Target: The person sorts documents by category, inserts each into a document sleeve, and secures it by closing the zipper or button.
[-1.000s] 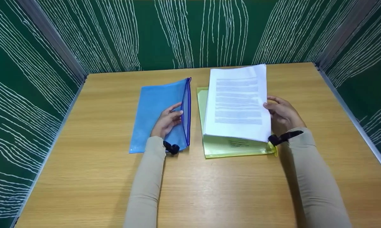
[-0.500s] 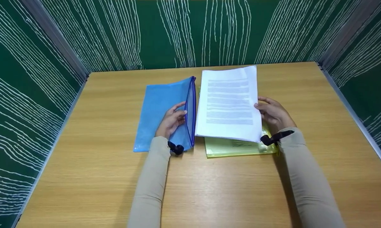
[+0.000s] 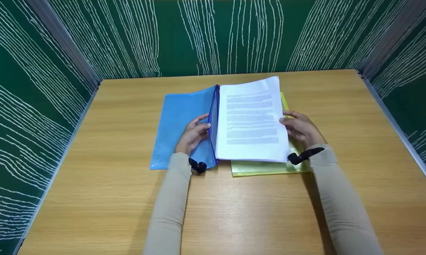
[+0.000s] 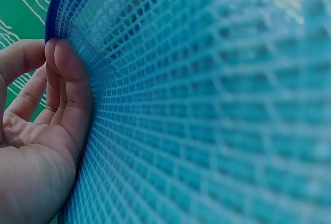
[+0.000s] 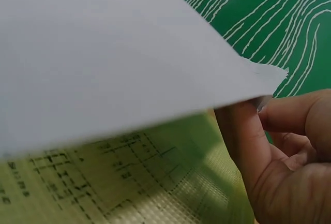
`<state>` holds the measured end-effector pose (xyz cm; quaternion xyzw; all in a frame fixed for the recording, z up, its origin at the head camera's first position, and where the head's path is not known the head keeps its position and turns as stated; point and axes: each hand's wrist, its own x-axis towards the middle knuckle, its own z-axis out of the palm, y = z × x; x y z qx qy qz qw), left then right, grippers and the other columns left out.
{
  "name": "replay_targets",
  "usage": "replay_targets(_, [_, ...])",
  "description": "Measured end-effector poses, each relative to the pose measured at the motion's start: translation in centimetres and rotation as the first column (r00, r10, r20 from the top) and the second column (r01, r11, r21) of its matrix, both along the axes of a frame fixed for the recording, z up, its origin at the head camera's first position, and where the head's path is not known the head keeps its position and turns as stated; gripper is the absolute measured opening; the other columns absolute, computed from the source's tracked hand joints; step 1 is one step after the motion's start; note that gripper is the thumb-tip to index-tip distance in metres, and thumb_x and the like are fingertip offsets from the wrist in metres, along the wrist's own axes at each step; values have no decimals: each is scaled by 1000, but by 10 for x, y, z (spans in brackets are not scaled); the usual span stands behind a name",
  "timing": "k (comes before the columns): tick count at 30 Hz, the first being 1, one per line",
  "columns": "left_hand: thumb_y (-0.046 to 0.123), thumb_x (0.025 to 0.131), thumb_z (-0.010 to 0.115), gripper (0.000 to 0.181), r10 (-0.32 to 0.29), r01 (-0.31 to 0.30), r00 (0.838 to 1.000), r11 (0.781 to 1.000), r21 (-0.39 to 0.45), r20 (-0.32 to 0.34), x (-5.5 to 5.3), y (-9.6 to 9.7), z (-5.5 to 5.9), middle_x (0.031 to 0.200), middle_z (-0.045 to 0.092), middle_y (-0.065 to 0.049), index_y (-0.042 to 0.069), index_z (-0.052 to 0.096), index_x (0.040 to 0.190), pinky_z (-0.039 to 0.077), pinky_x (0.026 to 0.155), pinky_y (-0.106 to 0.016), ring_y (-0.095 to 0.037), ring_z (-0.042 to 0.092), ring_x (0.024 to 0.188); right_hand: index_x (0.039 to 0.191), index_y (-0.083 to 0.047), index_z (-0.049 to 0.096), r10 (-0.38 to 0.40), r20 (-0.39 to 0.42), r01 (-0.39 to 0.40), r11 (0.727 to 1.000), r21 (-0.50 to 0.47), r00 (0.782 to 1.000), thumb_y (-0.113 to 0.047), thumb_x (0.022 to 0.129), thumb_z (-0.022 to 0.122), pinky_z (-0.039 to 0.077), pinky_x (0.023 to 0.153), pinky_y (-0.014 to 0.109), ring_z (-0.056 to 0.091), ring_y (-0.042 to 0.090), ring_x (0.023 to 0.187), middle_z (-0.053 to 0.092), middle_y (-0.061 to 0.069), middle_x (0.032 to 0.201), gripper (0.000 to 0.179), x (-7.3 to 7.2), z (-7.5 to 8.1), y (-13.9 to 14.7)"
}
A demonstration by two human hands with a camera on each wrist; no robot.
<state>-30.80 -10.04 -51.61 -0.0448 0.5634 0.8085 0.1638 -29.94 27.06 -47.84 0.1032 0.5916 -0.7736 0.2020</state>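
A blue mesh zip pouch (image 3: 181, 117) lies on the table with its purple-edged mouth gaping toward the right. My left hand (image 3: 193, 134) pinches the upper edge of that mouth; in the left wrist view the thumb and a finger meet at the dark blue rim. Printed white papers (image 3: 252, 120) are held at their right edge by my right hand (image 3: 301, 129), thumb on top. Their left edge is at the pouch's mouth; whether it has passed inside I cannot tell. Beneath the papers, partly hidden, lies a yellow-green mesh pouch (image 3: 266, 168), with printing visible in the right wrist view.
The wooden table (image 3: 255, 212) is bounded by green panels (image 3: 188, 35) with white wavy lines at the back and both sides. Each wrist carries a small black camera mount (image 3: 199, 166) by the sleeve cuff.
The right hand has carried the papers leftward from over the yellow-green pouch to the blue pouch's mouth. The left hand keeps its pinch, and the blue pouch has shifted slightly right in view.
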Motion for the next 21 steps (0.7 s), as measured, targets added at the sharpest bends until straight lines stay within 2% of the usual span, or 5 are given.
replay_targets(5, [2, 88, 64, 50, 1, -1, 1000, 1000, -23, 4, 1, 0, 1, 79, 64, -2, 14, 54, 135, 49, 65, -27, -14, 60, 69, 114, -17, 51, 4, -2, -4, 999, 36, 1000, -2, 94, 57, 45, 52, 17, 57, 7, 62, 64, -3, 77, 26, 0, -1, -5])
replay_targets(14, [4, 87, 66, 49, 12, -10, 1000, 998, -66, 22, 1, 3, 1, 79, 62, -3, 16, 56, 133, 50, 68, -28, -15, 60, 68, 118, -15, 50, 12, 2, -12, 1000, 22, 1000, -1, 93, 58, 51, 56, 19, 64, 9, 69, 69, -1, 82, 29, 0, 3, -7])
replay_targets(17, [3, 87, 66, 49, -4, 5, 1000, 997, -72, 11, 0, 3, 1, 78, 61, -3, 15, 56, 134, 51, 68, -28, -14, 59, 67, 128, -14, 47, 6, 5, -6, 999, 34, 1000, -4, 93, 60, 48, 52, 18, 61, 8, 65, 69, -2, 81, 38, 0, 6, -8])
replay_targets(21, [1, 88, 64, 50, -29, 29, 1000, 995, -93, 4, 0, 4, 2, 77, 60, -3, 15, 54, 135, 51, 66, -27, -14, 59, 66, 146, -11, 37, 30, -18, -28, 996, 85, 999, -10, 93, 62, 37, 40, 16, 51, 7, 52, 67, -4, 77, 58, -3, 8, -8])
